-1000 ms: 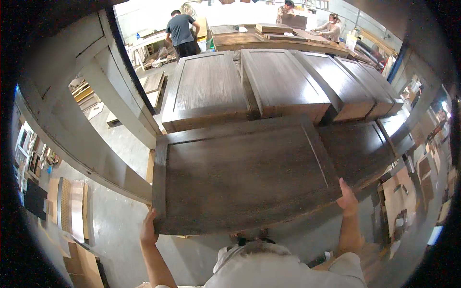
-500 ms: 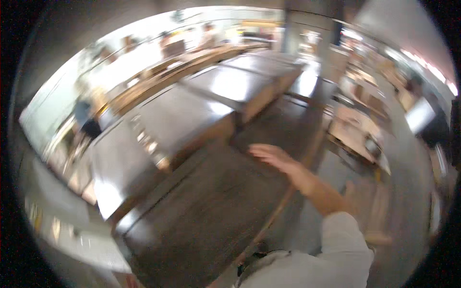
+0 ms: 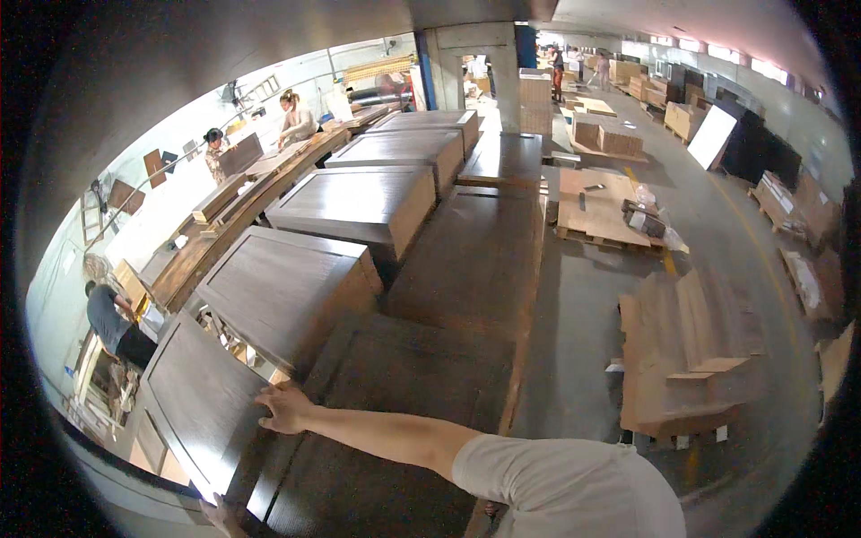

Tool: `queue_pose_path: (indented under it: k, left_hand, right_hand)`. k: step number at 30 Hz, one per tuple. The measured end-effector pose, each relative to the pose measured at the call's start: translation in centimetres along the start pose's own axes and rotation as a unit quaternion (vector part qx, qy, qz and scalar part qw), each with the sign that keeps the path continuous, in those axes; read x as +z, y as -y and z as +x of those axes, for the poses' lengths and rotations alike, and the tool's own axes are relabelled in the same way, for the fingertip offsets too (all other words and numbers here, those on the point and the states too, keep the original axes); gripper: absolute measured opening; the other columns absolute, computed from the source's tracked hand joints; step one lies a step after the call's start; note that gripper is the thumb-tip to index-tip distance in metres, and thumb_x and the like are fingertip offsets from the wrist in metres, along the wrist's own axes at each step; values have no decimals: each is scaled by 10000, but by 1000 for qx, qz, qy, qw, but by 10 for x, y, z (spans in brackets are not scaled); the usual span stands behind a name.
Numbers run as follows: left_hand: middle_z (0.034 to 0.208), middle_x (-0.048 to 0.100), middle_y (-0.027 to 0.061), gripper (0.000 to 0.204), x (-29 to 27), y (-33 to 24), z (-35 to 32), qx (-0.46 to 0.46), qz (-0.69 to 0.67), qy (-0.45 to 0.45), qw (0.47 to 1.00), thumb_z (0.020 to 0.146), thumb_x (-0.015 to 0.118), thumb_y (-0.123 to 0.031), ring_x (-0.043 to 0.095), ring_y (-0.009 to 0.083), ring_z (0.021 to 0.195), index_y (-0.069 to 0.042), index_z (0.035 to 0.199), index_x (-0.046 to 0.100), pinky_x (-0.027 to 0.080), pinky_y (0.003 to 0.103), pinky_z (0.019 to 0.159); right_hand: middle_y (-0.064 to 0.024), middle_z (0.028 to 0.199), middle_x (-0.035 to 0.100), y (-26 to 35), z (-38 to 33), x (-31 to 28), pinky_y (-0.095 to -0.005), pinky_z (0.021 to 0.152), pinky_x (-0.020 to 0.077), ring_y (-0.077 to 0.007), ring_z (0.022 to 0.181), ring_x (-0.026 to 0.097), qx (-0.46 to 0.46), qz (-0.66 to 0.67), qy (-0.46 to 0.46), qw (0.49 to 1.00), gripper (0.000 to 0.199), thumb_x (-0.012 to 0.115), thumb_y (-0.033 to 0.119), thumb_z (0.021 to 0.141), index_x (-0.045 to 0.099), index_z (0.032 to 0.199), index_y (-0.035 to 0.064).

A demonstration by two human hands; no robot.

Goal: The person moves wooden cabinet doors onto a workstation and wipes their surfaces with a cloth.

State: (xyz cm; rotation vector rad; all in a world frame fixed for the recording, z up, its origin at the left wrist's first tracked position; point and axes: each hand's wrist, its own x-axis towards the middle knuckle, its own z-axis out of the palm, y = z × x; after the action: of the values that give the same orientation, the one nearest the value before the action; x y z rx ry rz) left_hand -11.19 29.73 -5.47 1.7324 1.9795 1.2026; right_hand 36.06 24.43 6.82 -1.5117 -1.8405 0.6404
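Observation:
At the lower left a dark brown framed wood panel (image 3: 202,386) lies at a slant, light glaring off its near corner. My right hand (image 3: 285,410) reaches across from the right, its fingers bent over the panel's right edge. My left hand (image 3: 221,516), partly cut off by the lower rim, is at the panel's near corner with its fingers against the edge. Beneath my right forearm spreads a dark wood surface (image 3: 386,381), a second row of panels.
Stacks of dark panels (image 3: 287,278) run away from me on the left. Beyond is a long workbench (image 3: 238,211) with people, one bending person (image 3: 115,318) nearer. On the right stand pallets with boards (image 3: 691,359) and a flat cardboard-topped pallet (image 3: 596,206) beside a grey aisle (image 3: 583,314).
My right hand has swung left from above the dark surface to the panel's edge. My left hand has come into view at the lower left. The view has turned and sharpened.

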Motion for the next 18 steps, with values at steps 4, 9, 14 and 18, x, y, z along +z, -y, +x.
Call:
queue_pose_path:
  k: [4, 9, 14, 18]
  left_hand:
    - [1263, 572, 239, 574, 29, -15, 4, 20, -19, 16, 999, 951, 588, -212, 596, 279, 1060, 79, 1409, 399, 470, 382, 921]
    - [1078, 641, 193, 419, 17, -18, 1, -48, -24, 9, 999, 934, 570, -160, 600, 251, 924, 102, 1257, 525, 477, 378, 821]
    - [1048, 637, 165, 396, 19, -2, 7, -49, -136, 51, 988, 937, 565, -144, 596, 244, 908, 102, 1245, 527, 488, 368, 800]
    - [1004, 620, 144, 442, 11, 17, 8, -51, -189, 16, 981, 927, 580, -117, 587, 223, 875, 96, 1304, 488, 491, 354, 779]
  right_hand:
    - [-183, 1509, 354, -10, 2, 2, -478, 1124, 315, -346, 1397, 333, 68, -64, -93, 991, 599, 592, 434, 898, 467, 1396, 126]
    - [-206, 1493, 365, 5, 3, -3, -448, 1110, 333, -334, 1356, 405, 108, -117, -27, 987, 696, 549, 462, 917, 376, 1461, 64]
    - [-201, 1463, 401, 12, -1, -17, -436, 1096, 340, -324, 1274, 500, 107, -105, 21, 988, 692, 530, 469, 927, 399, 1445, 29]
    - [-207, 1448, 424, 9, 5, -2, -435, 1087, 344, -318, 1286, 488, 111, -102, 6, 989, 672, 527, 467, 926, 423, 1430, 34]
